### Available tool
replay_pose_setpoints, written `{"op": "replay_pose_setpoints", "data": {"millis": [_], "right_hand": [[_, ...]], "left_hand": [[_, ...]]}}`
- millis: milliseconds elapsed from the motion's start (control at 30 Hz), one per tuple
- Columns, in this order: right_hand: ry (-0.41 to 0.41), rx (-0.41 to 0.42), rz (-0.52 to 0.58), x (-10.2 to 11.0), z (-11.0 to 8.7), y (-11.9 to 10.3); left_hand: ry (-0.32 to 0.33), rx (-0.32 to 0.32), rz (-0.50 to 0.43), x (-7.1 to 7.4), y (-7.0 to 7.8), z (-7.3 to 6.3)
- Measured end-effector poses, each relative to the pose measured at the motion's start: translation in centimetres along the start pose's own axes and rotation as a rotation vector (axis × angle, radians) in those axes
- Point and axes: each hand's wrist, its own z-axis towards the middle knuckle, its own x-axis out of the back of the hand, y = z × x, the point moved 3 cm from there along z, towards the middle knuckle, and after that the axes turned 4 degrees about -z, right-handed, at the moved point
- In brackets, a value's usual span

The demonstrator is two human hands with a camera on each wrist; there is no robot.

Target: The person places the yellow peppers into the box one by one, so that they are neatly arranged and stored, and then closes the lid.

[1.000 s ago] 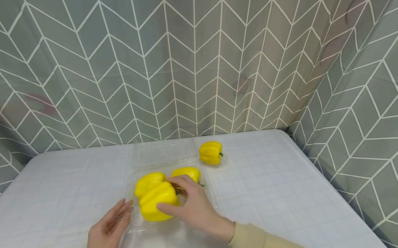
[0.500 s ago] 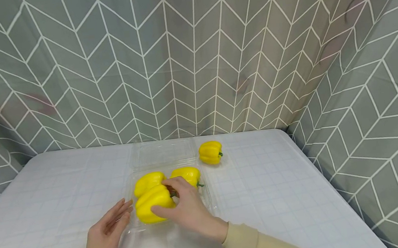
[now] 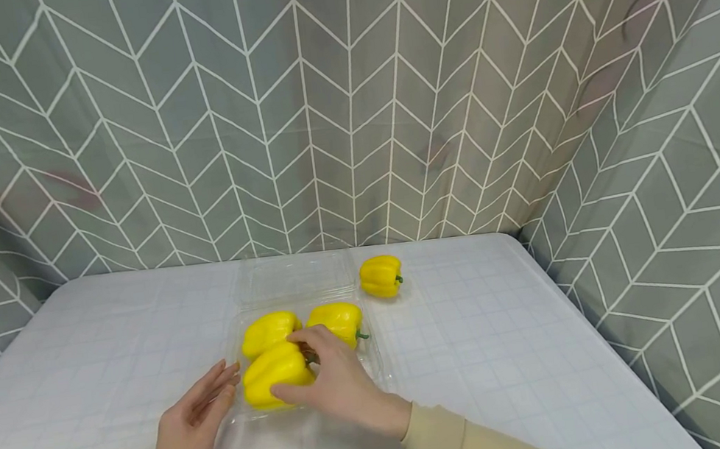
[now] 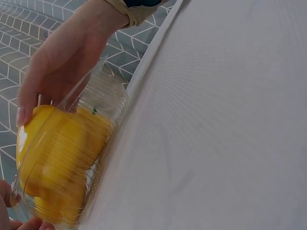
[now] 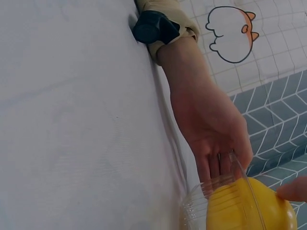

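Note:
My right hand (image 3: 345, 385) grips a yellow bell pepper (image 3: 276, 375), thumb on the near side and fingers over the stem end. That pepper sits in the front left of a clear plastic clamshell container (image 3: 374, 364). Two more yellow bell peppers lie behind it in the container, one at back left (image 3: 269, 333) and one at back right (image 3: 339, 322). My left hand (image 3: 189, 425) rests its extended fingers against the container's left wall. In the right wrist view the left hand (image 4: 7, 211) (image 5: 211, 124) is outside the clear wall, beside the yellow pepper (image 5: 254, 203).
The container's open lid (image 3: 293, 280) lies flat behind its base. Another yellow bell pepper (image 3: 381, 277) stands on the white-covered table (image 3: 480, 344), right of the lid. A grey patterned curtain (image 3: 347, 107) hangs along the table's back edge and right side.
My right hand has moved slightly left and toward the front with the pepper, bringing it lower into the container's front left. The left hand has stayed in place.

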Motion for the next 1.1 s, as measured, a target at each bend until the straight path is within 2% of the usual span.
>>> {"op": "replay_pose_setpoints", "data": {"millis": [167,400,600,833,1100], "right_hand": [[-0.028,-0.023,0.046,0.16,0.07,0.27],[-0.013,0.018,-0.002,0.04,0.08,0.29],[0.000,0.023,-0.069,-0.03,0.11,0.36],[-0.021,0.014,-0.043,-0.05,0.15,0.38],[-0.024,0.019,-0.101,-0.17,0.18,0.03]], "left_hand": [[-0.003,-0.009,0.001,-0.05,0.10,0.03],[-0.002,0.003,0.016,-0.02,0.07,0.04],[-0.003,-0.011,0.013,-0.05,0.19,0.09],[0.001,0.020,0.026,-0.01,0.19,0.04],[-0.002,0.032,0.023,-0.11,0.13,0.00]]}}
